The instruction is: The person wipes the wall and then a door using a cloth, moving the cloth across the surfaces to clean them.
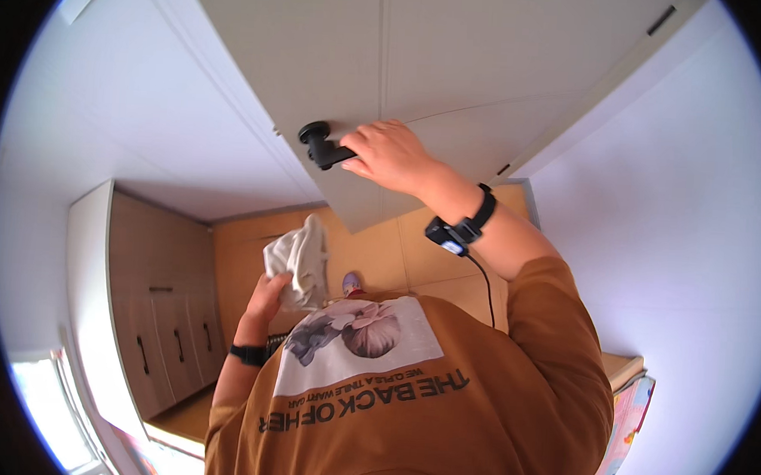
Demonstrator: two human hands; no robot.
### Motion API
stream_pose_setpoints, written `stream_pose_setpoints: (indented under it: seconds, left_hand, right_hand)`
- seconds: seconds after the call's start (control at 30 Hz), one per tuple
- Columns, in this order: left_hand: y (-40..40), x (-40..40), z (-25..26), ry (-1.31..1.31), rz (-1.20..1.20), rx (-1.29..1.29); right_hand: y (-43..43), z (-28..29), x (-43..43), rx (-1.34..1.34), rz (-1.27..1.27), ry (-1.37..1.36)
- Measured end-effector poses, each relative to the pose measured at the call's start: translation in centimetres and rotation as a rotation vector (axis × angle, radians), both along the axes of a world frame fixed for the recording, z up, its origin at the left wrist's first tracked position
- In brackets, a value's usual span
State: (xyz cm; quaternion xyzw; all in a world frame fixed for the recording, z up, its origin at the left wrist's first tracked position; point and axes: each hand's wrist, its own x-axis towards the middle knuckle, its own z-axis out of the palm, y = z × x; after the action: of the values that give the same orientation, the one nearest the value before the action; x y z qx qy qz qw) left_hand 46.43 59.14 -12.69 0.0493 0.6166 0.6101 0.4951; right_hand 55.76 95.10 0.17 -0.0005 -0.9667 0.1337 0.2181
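My right hand is closed around the lever of a black door handle. The handle is mounted near the free edge of a pale grey door, which stands ajar before me. Lower and to the left, my left hand grips a crumpled white cloth that hangs apart from the door. A black strap with a small cabled device sits on my right forearm. Another black band circles my left wrist.
A wooden cabinet with dark bar handles stands on the left, and a bright window lies below it. White wall runs along the right. Tan tiles cover the floor, where one of my shoes shows.
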Motion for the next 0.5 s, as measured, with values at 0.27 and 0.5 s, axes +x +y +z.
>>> stream_pose_setpoints:
  seconds: [0.27,0.5]
  left_hand:
    - [-4.0,0.4,-1.7,0.057,0.060,-0.033]
    - [-4.9,3.6,-3.6,0.288,0.021,-0.132]
  right_hand:
    - [0.7,-1.3,-1.1,-0.136,0.041,-0.195]
    - [-1.8,-2.6,-1.6,-0.028,-0.041,0.031]
